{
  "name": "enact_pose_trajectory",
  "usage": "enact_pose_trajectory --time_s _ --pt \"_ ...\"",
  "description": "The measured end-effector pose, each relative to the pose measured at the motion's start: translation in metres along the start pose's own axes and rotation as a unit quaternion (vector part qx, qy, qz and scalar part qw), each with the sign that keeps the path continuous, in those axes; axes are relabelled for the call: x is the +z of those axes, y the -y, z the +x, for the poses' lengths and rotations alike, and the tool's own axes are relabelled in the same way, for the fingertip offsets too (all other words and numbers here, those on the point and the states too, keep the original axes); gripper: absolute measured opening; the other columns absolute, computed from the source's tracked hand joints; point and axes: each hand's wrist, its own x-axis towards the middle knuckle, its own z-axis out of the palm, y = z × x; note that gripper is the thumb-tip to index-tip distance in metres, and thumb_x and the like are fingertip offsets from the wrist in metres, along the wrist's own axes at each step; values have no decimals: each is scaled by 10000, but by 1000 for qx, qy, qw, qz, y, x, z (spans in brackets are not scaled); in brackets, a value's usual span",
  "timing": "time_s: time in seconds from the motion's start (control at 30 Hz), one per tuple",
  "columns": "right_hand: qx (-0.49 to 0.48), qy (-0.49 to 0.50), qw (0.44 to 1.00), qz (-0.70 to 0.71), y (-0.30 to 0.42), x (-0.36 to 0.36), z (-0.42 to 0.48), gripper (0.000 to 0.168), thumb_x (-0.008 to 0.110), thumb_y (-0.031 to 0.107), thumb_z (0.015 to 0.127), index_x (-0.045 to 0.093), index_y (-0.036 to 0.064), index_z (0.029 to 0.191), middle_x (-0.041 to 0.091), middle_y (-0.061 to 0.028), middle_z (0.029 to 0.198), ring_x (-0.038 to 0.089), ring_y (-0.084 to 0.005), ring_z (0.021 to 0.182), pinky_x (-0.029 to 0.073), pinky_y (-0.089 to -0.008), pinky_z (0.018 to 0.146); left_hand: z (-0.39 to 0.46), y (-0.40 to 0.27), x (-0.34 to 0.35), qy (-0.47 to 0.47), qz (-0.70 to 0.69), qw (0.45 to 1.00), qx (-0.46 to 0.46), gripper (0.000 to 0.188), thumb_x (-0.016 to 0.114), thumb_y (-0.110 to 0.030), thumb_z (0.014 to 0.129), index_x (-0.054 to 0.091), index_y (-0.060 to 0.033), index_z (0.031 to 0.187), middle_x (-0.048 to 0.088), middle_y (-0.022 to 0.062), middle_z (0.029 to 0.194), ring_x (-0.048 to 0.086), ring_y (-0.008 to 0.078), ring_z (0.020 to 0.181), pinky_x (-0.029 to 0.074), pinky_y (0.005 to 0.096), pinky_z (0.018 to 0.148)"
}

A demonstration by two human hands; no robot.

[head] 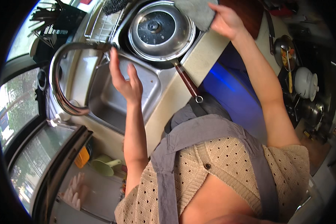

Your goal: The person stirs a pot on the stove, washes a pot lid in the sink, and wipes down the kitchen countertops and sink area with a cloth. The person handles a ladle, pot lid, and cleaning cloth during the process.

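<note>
My left hand (126,84) is raised over the empty-looking steel sink basin (145,81), fingers apart and nothing in it. Its fingertips overlap the base of a curved chrome faucet (55,72); whether they touch it I cannot tell. My right hand (226,22) grips a grey cloth (197,12) at the top of the view, beside the far basin. In that far basin sits a pan with a domed steel lid (182,42), its black knob (154,27) on top. The pan's brown handle (187,79) sticks out over the counter edge towards me.
A wire rack (102,29) and a black scrubber (114,6) lie beyond the sink. To the right are a knife (270,30), a pan of food (282,54) with a spoon and a white lidded pot (305,83). A blue surface (232,84) lies below the counter.
</note>
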Motion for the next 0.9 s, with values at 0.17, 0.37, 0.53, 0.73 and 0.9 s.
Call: enact_pose_trajectory --time_s 0.17,0.37,0.53,0.73,0.9 --pt "-70 -124 981 -132 -42 -59 -66 331 425 142 961 491 -51 1223 577 -148 1191 558 -264 1115 414 -386 1002 -155 10 -44 138 162 967 -139 516 568 -25 849 422 19 1342 463 198 1366 446 319 1273 364 379 1032" --pt "-251 74 707 -658 -97 -85 -100 384 499 87 863 544 19 1239 575 -183 1242 581 -256 1115 435 -337 949 -257 33 -53 39 314 930 -189 556 580 -69 843 379 44 1349 444 224 1366 407 366 1282 318 422 1058" --pt "-223 224 504 -804 -133 -139 -110 555 518 10 734 505 67 1285 407 -109 1431 507 -310 1192 431 -411 871 -279 39 -34 -3 466 873 -142 548 542 -191 869 391 44 1340 468 225 1336 458 364 1217 318 415 1047" --pt "-325 145 403 -843 -137 -156 -117 561 572 78 732 502 64 1289 398 -138 1422 349 -302 1328 293 -467 1059 -277 36 -27 -15 476 861 -181 584 552 -221 833 396 32 1335 516 224 1280 494 332 1180 329 418 1031" --pt "-286 188 359 -868 -140 -154 -133 667 669 383 777 467 61 1324 386 -99 1443 327 -278 1353 217 -498 1106 -280 32 -27 -25 491 850 -190 593 554 -255 831 407 25 1333 542 215 1243 511 341 1144 353 412 1004"
